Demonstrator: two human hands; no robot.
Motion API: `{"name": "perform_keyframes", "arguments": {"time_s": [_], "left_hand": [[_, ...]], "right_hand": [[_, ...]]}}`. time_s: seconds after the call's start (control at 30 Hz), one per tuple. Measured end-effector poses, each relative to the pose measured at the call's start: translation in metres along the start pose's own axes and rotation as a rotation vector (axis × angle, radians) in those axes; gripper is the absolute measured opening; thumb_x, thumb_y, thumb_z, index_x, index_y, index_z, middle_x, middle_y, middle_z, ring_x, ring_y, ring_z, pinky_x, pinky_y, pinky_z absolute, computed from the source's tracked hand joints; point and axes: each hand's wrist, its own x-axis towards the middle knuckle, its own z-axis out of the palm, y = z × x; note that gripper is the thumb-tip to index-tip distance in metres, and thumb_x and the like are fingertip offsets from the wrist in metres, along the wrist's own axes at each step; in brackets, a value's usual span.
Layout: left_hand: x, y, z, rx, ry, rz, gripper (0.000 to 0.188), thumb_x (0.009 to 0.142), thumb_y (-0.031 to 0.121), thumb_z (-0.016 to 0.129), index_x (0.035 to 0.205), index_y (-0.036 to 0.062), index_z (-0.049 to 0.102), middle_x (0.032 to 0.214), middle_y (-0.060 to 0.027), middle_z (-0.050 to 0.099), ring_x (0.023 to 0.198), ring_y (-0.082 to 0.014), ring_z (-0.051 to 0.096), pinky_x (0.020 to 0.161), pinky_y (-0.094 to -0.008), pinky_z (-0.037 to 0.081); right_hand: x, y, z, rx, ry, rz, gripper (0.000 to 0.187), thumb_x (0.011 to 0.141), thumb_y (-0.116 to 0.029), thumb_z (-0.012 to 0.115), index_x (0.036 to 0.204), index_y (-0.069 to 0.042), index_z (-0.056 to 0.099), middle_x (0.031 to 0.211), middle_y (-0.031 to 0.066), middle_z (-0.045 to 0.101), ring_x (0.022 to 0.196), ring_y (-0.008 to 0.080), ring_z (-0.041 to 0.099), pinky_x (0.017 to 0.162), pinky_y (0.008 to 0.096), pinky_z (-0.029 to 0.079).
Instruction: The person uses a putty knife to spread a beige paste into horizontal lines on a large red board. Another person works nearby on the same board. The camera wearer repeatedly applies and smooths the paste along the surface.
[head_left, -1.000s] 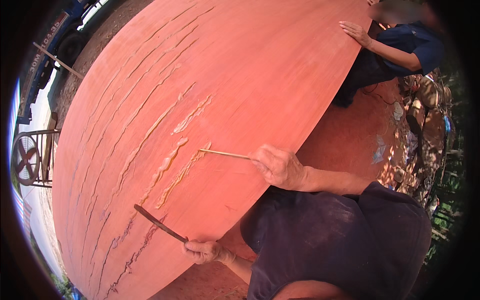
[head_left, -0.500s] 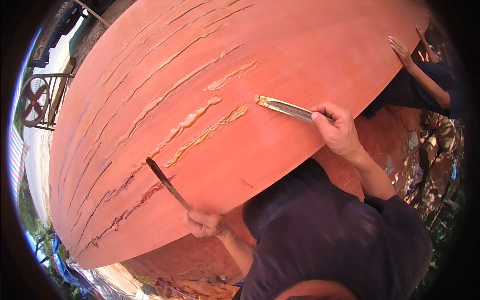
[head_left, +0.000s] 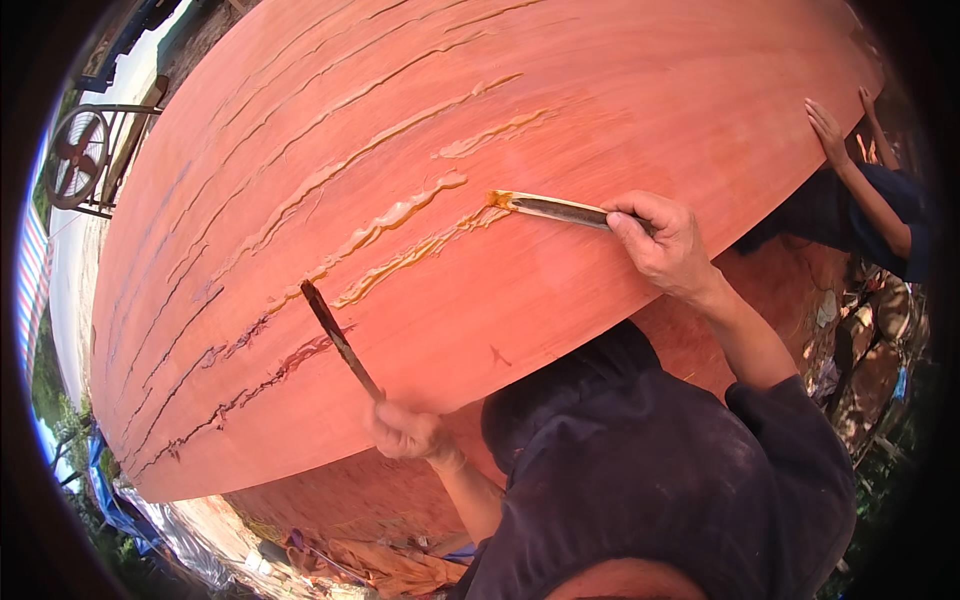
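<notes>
If I tilt the flat stick [head_left: 555, 208] in my right hand [head_left: 655, 248] too steeply, its edge could gouge the smooth reddish wood slab [head_left: 620, 130] spread in front of me, or drag the glossy amber paste [head_left: 415, 252] out of its ragged ridge; an overloaded tip could also drip. I pinch that stick between thumb and fingers, its pale rim framing a darker middle, its smeared tip at the ridge's upper end. My left hand [head_left: 408, 430] is curled around the lower end of a dark, narrow stick [head_left: 335, 325]; I can't tell whether its tip meets the wood, but a careless swing might smear the neighbouring bead [head_left: 395, 215]. A jagged dark crack [head_left: 240, 398] roughens the face towards my left, and a co-worker's hand [head_left: 826, 130] rests by the right edge, where a bump could jar my stroke.
</notes>
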Motion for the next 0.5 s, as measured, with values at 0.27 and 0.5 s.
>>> {"name": "perform_keyframes", "arguments": {"time_s": [0.27, 0.5], "left_hand": [[0.0, 0.0, 0.0, 0.0, 0.014, -0.016, 0.029, 0.107, 0.018, 0.047, 0.1, -0.0052, 0.063, 0.062, 0.0062, 0.037, 0.056, -0.0051, 0.031, 0.051, -0.0226, 0.025], [0.0, -0.001, 0.002, -0.011, 0.015, -0.001, 0.028, 0.107, 0.017, 0.046, 0.101, -0.0054, 0.062, 0.063, 0.0055, 0.039, 0.057, -0.0052, 0.033, 0.05, -0.0229, 0.025]], "right_hand": [[0.019, -0.02, 0.018, 0.016, -0.184, 0.039, 0.01, 0.095, -0.004, 0.063, 0.098, 0.002, 0.07, 0.071, 0.0014, 0.059, 0.066, 0.0079, 0.051, 0.059, 0.0266, 0.042], [-0.007, -0.01, 0.013, 0.217, -0.125, 0.114, 0.014, 0.098, -0.008, 0.061, 0.102, 0.002, 0.07, 0.078, 0.0013, 0.062, 0.073, 0.0079, 0.053, 0.064, 0.026, 0.044]]}}
